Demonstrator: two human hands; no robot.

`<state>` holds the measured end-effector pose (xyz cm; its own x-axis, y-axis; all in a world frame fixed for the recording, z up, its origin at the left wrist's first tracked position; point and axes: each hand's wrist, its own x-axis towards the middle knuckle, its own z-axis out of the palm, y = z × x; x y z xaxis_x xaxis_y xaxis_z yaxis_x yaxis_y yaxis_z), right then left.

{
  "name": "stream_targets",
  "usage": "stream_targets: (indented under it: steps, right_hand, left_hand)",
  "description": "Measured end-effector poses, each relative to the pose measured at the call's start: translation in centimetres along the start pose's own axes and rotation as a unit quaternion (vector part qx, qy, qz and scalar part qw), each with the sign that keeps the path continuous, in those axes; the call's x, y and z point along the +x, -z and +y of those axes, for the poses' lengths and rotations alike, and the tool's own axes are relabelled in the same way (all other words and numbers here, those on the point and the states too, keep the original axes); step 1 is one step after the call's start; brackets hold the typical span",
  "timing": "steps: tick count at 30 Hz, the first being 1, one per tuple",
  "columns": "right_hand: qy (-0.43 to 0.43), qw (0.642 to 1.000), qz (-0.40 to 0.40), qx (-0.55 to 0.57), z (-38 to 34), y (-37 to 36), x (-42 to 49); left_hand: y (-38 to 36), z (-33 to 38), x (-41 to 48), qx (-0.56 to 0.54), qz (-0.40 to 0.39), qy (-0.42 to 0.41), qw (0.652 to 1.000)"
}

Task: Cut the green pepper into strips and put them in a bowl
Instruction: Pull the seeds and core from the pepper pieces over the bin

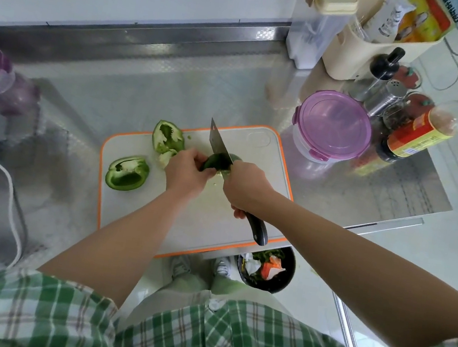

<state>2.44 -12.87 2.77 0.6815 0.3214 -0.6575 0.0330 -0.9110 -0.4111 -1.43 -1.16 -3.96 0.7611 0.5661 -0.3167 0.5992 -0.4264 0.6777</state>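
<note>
Left hand (187, 171) grips pepper piece (217, 162) | right hand (245, 186) grips knife (256, 227)

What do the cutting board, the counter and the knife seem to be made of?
Cutting board: probably plastic, matte white with an orange rim. Counter: stainless steel, going by its grey sheen and blurred reflections. Knife, held in the right hand: dark metal blade; glossy black handle, plastic or lacquered wood, cannot tell.
</note>
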Motion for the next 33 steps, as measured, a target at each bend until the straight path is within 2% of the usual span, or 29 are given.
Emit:
stream_targets:
  steps: [4,9,18,25,30,33]
  right_hand:
    - [0.008,1.000,0.016,0.003,-0.6,-0.6,0.9]
    - [0.029,0.998,0.017,-0.052,0.4,-1.3,0.8]
    - [0.053,0.996,0.060,-0.041,2.0,-4.8,2.8]
    - [0.063,0.994,0.081,-0.032,2.0,-5.0,3.9]
    - [0.103,0.991,0.085,0.029,2.9,-3.3,4.0]
    - [0.139,0.976,0.161,0.050,3.7,-1.9,3.3]
  left_hand:
    - [0.3,0.2,0.4,0.005,0.000,-0.006,1.000]
    - [0.6,-0.3,0.8,-0.002,-0.011,-0.009,1.000]
    - [0.9,-0.6,1.0,-0.025,-0.023,-0.021,0.999]
    - [2.0,-1.8,1.1,-0.073,-0.085,-0.032,0.993]
    - [2.7,-2.7,1.0,-0.182,-0.098,0.027,0.978]
    - [3.0,-2.0,0.5,-0.249,-0.100,0.059,0.962]
